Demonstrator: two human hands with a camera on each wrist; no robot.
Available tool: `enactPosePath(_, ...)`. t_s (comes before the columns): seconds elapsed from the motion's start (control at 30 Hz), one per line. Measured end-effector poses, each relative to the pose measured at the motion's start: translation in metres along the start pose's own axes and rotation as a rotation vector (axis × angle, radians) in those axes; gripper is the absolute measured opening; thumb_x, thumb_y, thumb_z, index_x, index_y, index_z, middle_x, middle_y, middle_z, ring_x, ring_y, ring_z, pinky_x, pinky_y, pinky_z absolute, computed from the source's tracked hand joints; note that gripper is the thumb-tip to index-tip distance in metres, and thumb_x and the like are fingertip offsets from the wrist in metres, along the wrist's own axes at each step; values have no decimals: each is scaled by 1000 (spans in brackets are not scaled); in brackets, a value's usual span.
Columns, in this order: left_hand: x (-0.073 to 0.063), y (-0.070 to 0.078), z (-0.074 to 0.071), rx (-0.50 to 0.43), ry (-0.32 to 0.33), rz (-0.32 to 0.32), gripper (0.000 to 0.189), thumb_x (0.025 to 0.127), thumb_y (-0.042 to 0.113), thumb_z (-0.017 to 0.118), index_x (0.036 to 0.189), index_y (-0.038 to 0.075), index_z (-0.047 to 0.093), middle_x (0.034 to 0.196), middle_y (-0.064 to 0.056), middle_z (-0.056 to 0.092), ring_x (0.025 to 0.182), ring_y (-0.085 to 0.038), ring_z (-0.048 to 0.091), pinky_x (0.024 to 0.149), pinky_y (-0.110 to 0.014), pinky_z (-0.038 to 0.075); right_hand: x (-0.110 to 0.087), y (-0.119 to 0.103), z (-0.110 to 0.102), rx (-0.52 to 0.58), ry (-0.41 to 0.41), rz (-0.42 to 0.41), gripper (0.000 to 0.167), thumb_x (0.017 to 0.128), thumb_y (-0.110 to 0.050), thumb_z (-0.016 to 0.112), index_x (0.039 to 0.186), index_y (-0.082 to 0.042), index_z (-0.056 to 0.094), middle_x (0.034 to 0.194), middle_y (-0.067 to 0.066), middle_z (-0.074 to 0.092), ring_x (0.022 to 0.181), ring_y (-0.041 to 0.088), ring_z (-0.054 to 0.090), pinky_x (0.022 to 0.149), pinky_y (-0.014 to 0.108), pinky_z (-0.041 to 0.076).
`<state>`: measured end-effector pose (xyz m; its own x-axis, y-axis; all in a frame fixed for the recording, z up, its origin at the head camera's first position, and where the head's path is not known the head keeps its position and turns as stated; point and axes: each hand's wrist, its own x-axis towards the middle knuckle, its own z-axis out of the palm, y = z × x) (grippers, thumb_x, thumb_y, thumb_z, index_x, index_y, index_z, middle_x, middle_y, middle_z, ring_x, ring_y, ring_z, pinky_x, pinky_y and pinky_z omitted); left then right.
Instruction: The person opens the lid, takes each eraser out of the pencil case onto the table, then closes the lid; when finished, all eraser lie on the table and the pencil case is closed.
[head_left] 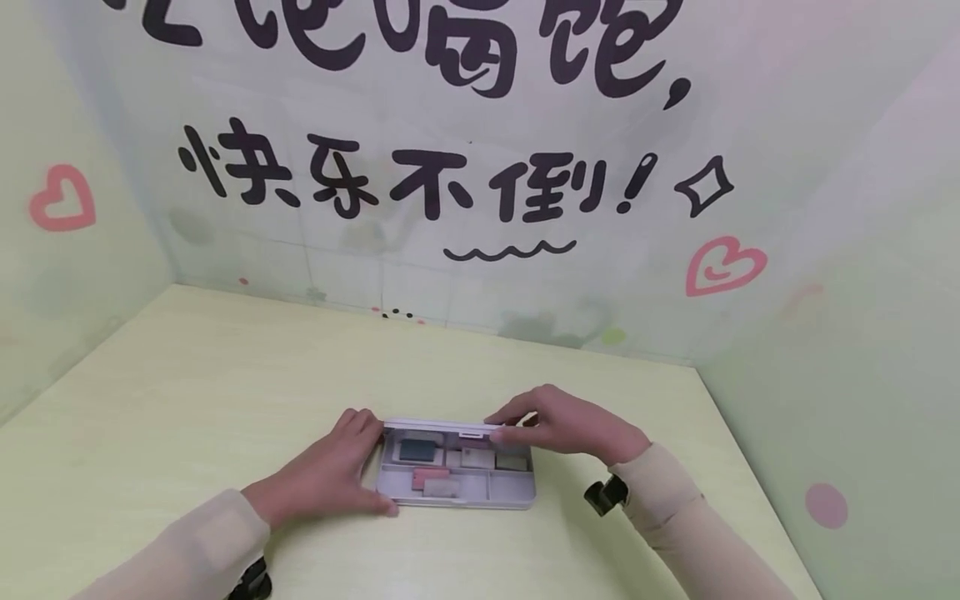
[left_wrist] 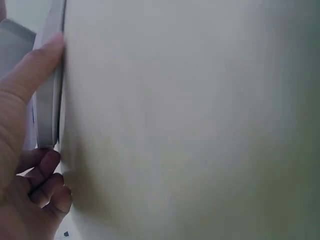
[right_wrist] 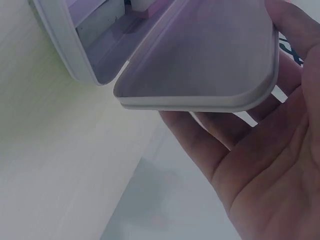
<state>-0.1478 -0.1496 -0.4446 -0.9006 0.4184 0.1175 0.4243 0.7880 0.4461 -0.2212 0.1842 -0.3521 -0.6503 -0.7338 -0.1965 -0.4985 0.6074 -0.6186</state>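
A pale pencil case (head_left: 474, 503) lies on the table, its lid (right_wrist: 200, 55) hinged up at a slant along the far side. Inside its compartments are several small blocks that look like erasers: a dark blue one (head_left: 417, 450), a pink one (head_left: 431, 473) and a whitish one (head_left: 477, 457) among them. My left hand (head_left: 337, 471) grips the case's left end, thumb at the front edge and fingers at the back corner. At the upper right, my right hand (head_left: 562, 425) pinches the lid between thumb and fingers. The left wrist view shows only the case's outer side.
The light wooden table (head_left: 225, 375) is bounded by a back wall (head_left: 420, 283) with black lettering and a right wall (head_left: 862, 400). Black wrist devices sit at both sleeves, one by the right cuff (head_left: 606, 494).
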Motion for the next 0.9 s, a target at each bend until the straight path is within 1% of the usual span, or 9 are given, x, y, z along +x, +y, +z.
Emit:
enactPosePath(0.07,-1,2,2,28,4,0,98,66,63,91,134,-1,59,116,1,54,110,-14,45,97,-38,57,0,1,-1,5,24,-8,31,100,-38,71,125,-21,78,123,-5,78,113,11,73,99,32,60)
enactPosePath(0.17,-3,4,4,54,6,11,98,69,62,90,137,-2,59,115,1,54,107,-13,45,94,-36,56,1,2,-2,2,78,-23,25,100,-37,72,118,-22,81,115,-6,80,101,7,73,90,29,61)
enactPosePath(0.27,-2,6,2,63,-2,23,99,70,62,89,139,-2,59,115,0,55,106,-13,46,93,-37,57,3,3,-3,-36,176,-36,18,99,-33,73,109,-22,83,104,-7,80,90,4,69,83,26,60)
enactPosePath(0.37,-1,7,-1,69,-14,32,99,71,63,88,139,-2,59,116,-2,57,106,-14,48,92,-37,58,5,4,-5,-96,289,-44,13,99,-27,74,104,-19,83,97,-8,79,85,3,67,80,24,60)
enactPosePath(0.5,0,8,-4,86,-21,42,98,71,64,88,138,-1,59,115,-3,57,104,-15,48,86,-36,59,7,14,-7,-146,434,-56,9,97,-20,76,103,-17,81,95,-6,78,84,5,69,77,25,61)
enactPosePath(0.67,1,9,-6,92,-29,45,98,72,65,87,139,0,58,116,-3,56,103,-15,47,82,-33,58,8,33,-2,-151,599,-57,9,95,-14,78,104,-13,80,98,0,78,89,13,73,77,26,63)
enactPosePath(0.77,1,9,-8,92,-38,60,98,73,66,86,140,0,57,116,-2,55,104,-15,47,80,-32,57,9,39,1,-157,658,-47,9,94,-12,78,104,-11,78,98,1,77,89,15,73,77,27,64)
enactPosePath(0.9,3,8,-11,94,-49,84,97,73,65,86,139,1,57,116,-2,55,104,-15,47,79,-32,56,14,45,4,-158,682,-14,6,95,-8,76,100,-7,77,95,3,76,88,15,72,78,29,64)
